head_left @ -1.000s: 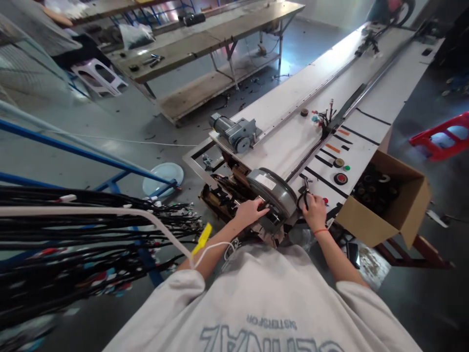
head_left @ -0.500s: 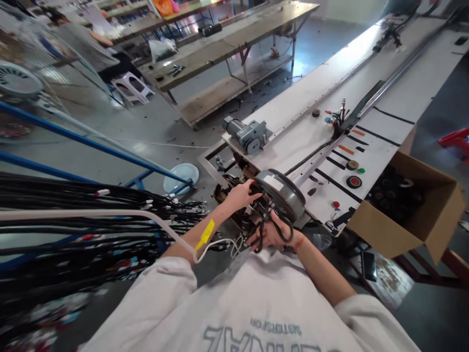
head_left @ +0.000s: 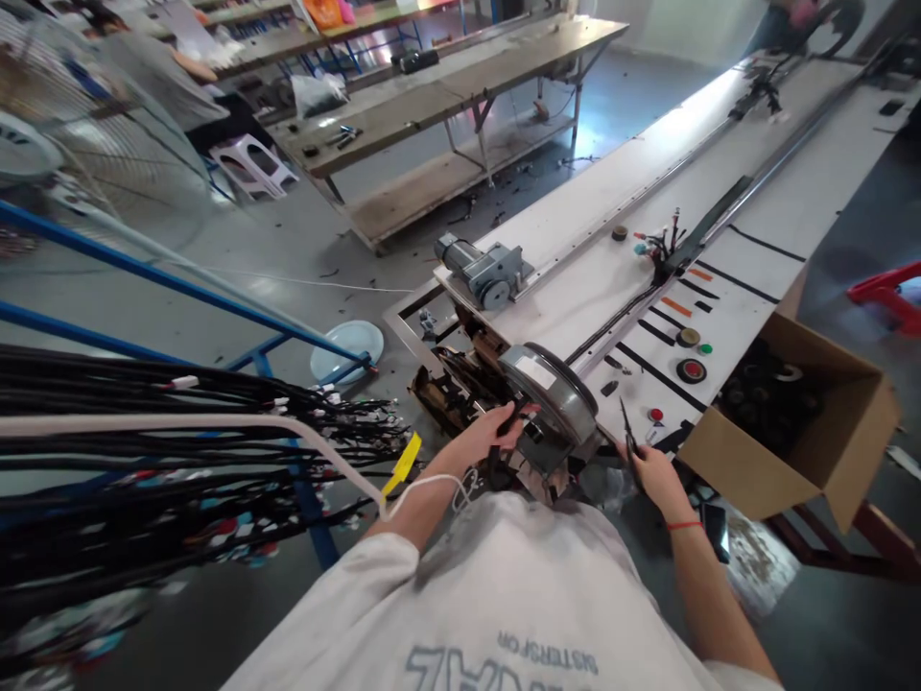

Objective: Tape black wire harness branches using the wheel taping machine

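Right hand (head_left: 651,470) swung out beside motor (head_left: 551,389); scissors (head_left: 627,437) at table (head_left: 576,288) edge

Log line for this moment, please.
left hand: gripping black cable by motor | right hand: holding scissors, blades up | box: open beside bench

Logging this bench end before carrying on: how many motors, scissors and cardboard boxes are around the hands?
Motors: 2 (round grey motor, grey gear motor)
Scissors: 1, in the right hand
Cardboard boxes: 1
Total: 4
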The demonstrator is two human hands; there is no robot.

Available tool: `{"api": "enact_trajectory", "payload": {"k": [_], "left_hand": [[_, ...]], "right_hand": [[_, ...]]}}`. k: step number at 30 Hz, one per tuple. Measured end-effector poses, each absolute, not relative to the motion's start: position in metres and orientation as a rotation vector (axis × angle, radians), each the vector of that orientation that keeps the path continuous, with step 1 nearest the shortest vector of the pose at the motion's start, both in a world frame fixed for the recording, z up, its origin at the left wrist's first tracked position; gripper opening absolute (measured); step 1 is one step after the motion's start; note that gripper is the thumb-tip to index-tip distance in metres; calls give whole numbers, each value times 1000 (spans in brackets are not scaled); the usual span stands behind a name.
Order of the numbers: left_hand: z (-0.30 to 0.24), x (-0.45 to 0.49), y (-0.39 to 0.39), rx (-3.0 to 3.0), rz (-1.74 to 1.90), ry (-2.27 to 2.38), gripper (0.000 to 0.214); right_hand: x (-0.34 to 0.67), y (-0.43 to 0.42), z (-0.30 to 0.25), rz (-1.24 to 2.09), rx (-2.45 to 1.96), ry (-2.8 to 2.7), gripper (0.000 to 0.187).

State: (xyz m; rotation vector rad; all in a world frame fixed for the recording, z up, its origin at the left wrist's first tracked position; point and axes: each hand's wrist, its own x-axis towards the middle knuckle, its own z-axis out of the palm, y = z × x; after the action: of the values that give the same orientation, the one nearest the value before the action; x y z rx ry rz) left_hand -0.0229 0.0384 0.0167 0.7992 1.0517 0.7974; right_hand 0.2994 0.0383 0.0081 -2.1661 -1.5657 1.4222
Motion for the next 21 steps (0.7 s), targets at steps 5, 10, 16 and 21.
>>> {"api": "enact_trajectory", "payload": {"k": [5,10,16,21], "left_hand": [[19,-4,32,463,984,984,44],[8,1,47,429,680,896,29],[15,16,45,1215,453,1297,32],[8,17,35,1400,578,1666,32]], "right_hand": [[301,84,-24,702,-2169,-1921,37],[348,166,-9,362,-2220,-1802,39],[404,236,-3,423,-2532,-1610,47],[400,238,-17,380,-2609,-1695,51]]}}
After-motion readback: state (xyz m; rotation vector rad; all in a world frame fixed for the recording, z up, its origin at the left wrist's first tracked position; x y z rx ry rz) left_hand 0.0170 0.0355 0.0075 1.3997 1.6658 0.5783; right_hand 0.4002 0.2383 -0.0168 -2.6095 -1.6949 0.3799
